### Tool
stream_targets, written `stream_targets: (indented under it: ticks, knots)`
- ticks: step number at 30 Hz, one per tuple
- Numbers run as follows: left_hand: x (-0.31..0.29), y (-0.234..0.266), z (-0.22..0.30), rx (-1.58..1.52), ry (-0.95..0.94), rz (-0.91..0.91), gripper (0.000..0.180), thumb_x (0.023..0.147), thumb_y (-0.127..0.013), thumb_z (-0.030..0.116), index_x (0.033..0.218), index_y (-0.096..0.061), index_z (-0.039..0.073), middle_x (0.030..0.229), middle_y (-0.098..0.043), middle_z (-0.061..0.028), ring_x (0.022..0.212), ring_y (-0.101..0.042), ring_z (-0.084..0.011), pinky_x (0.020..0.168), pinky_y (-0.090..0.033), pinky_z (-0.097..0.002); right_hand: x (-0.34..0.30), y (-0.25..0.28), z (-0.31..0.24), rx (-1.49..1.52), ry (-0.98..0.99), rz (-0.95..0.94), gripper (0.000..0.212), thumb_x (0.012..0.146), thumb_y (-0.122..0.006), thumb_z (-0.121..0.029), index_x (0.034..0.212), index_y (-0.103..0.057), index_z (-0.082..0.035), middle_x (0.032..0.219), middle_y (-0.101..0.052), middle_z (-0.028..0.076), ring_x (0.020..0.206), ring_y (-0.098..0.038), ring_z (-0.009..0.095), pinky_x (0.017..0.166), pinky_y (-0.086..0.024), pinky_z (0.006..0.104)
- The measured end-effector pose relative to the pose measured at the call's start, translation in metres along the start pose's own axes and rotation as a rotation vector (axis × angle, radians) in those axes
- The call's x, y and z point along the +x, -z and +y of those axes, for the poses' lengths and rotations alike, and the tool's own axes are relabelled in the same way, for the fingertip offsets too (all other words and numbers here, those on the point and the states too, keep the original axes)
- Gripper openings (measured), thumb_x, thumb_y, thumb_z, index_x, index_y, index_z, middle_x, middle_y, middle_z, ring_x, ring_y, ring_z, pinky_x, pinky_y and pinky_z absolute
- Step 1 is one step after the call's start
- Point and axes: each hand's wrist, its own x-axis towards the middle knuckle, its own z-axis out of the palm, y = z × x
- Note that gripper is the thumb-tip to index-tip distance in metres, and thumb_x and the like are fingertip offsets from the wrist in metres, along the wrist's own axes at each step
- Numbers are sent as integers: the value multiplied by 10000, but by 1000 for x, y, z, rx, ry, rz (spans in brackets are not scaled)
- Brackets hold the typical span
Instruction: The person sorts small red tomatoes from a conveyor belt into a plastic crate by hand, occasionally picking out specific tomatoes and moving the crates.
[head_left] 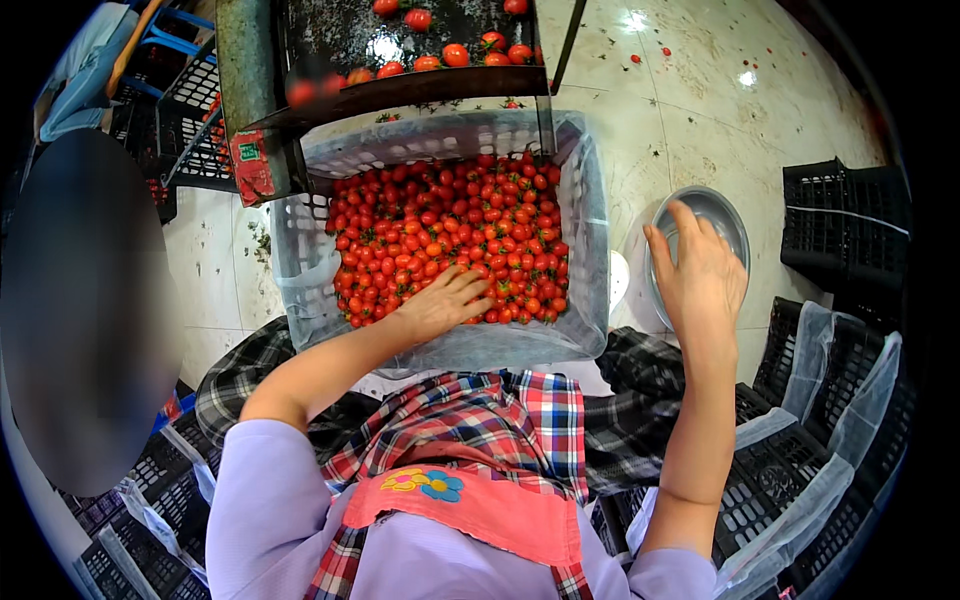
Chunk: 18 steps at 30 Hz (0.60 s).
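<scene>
A crate lined with clear plastic (pixel 590 230) stands in front of me, filled with small red cherry tomatoes (pixel 440 230). My left hand (pixel 445 300) lies flat on the tomatoes near the crate's front edge, fingers spread. My right hand (pixel 700 275) is raised to the right of the crate, open with fingers apart, above a round metal bowl (pixel 725 215) on the floor. It holds nothing. A dark sloped chute (pixel 400 85) above the crate's far end carries more tomatoes.
Black plastic crates (pixel 845 225) stand at the right, and more lined with plastic (pixel 800 450) sit at the lower right and lower left. A blurred person (pixel 85 310) is at the left. The floor is pale tile (pixel 700 90).
</scene>
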Motion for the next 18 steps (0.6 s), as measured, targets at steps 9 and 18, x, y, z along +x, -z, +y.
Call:
stream_targets:
  ticks: [9,18]
  knots:
    - [-40,-2,-71,128,22,3,346,774,-576,220,1110,-506,260,1205,-482,-66,1246,-361,-303,1059,-241,-535,-9,-7,9,9,22,-44,317,804,-639,-272,1027,-613,-48,774,-609,112,719,-607,277,609,-476,375]
    - [-52,-31,-128,1,965,522,534,842,-546,210,1343,-363,218,1392,-280,-195,1288,-256,-407,1013,-249,-587,-1,-5,-5,78,95,-46,308,795,-652,-252,1017,-615,-41,755,-604,114,715,-604,273,606,-473,372]
